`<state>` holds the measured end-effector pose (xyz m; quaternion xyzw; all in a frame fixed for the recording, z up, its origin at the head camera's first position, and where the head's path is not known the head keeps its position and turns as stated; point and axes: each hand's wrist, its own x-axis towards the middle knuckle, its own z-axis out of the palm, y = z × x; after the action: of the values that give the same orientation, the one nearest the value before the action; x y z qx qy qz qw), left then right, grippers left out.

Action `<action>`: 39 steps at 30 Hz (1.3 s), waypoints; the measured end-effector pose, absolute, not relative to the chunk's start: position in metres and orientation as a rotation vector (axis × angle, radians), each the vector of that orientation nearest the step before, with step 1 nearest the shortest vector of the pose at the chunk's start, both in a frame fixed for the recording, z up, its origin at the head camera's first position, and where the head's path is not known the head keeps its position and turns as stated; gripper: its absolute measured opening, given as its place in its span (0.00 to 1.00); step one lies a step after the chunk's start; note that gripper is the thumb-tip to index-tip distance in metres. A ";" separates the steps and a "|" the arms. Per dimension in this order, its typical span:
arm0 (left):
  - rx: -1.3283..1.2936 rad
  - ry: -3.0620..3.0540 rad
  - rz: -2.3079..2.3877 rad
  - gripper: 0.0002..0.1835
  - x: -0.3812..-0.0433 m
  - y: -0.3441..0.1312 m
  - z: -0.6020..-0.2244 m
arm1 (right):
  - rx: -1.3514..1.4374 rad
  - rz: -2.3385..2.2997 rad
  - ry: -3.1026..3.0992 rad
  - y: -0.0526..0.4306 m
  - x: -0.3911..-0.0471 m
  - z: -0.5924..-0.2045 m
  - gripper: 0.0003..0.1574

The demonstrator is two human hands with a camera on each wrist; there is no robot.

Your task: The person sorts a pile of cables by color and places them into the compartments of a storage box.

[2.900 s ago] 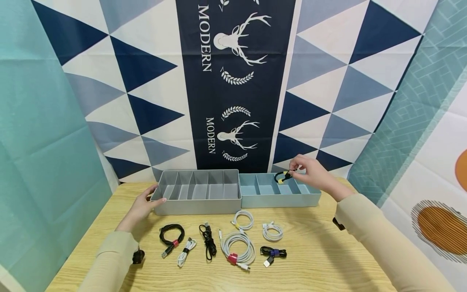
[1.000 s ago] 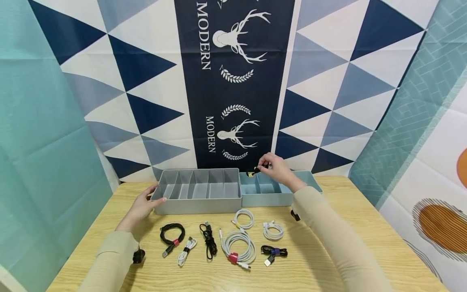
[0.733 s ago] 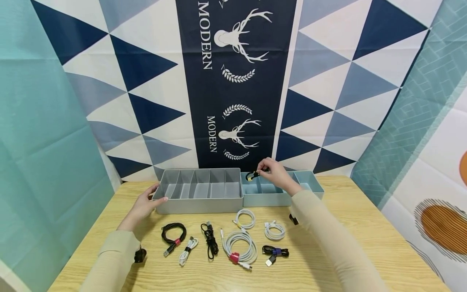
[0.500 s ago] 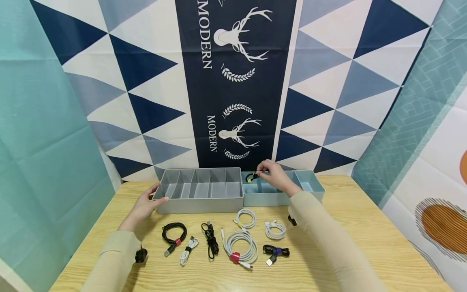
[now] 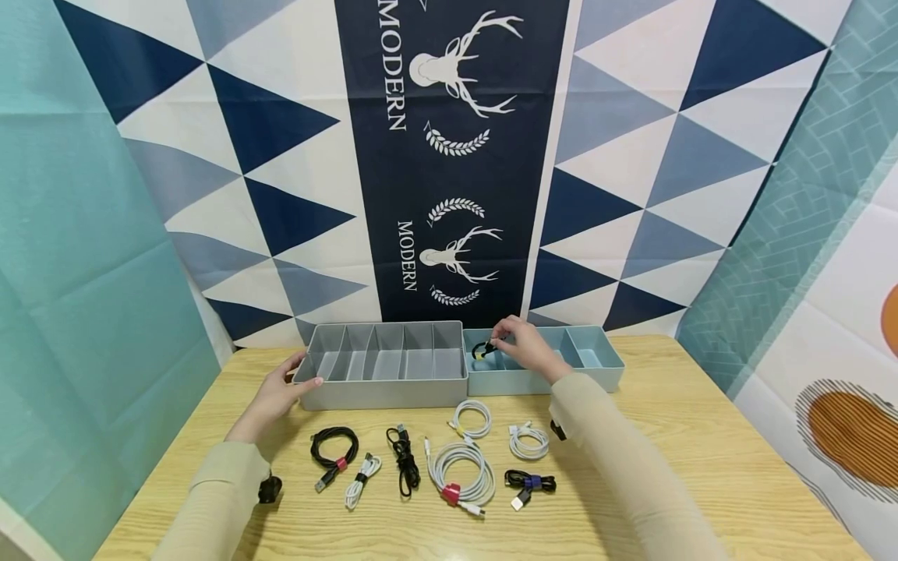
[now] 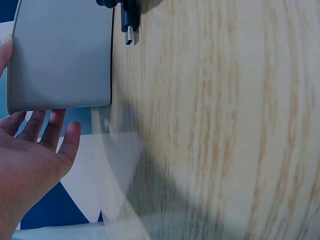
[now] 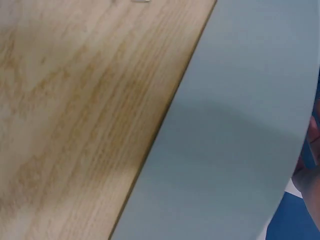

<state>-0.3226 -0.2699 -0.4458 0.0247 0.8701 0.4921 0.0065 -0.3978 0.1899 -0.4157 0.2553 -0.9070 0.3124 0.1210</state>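
Black coiled cable w/ yellow tie (image 5: 482,350), centre frame, pinched by right hand (image 5: 522,347) over leftmost compartment of blue tray (image 5: 596,372). Left hand (image 5: 277,393), fingers relaxed, touching left end of grey divided tray (image 5: 382,393); compartments bare. More coiled cables on surface (image 5: 701,436) below.

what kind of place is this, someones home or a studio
Probably a staged recording corner, not a lived-in room: patterned cloth backdrops hang on every side of a light wooden table bearing only a grey divided organiser tray, a pale blue divided tray and neat bundled cables.
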 end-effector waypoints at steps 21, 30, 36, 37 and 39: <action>0.082 2.747 1.510 0.43 -0.323 -0.267 -0.444 | 0.723 0.694 -2.651 0.186 -0.400 -0.431 0.03; 0.064 2.743 1.499 0.43 -0.322 -0.268 -0.443 | 0.664 0.683 -2.693 0.184 -0.400 -0.431 0.03; 0.071 2.734 1.509 0.44 -0.322 -0.269 -0.445 | 0.668 0.709 -2.695 0.187 -0.401 -0.433 0.04; 0.072 2.732 1.511 0.44 -0.322 -0.269 -0.445 | 0.672 0.715 -2.694 0.188 -0.401 -0.432 0.05; 0.076 2.735 1.510 0.44 -0.321 -0.270 -0.446 | 0.676 0.730 -2.689 0.189 -0.400 -0.431 0.06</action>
<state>-0.3214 -0.2699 -0.4460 0.0242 0.8752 0.4830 0.0081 -0.4005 0.1888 -0.4307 0.2337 -0.9290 0.2522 0.1369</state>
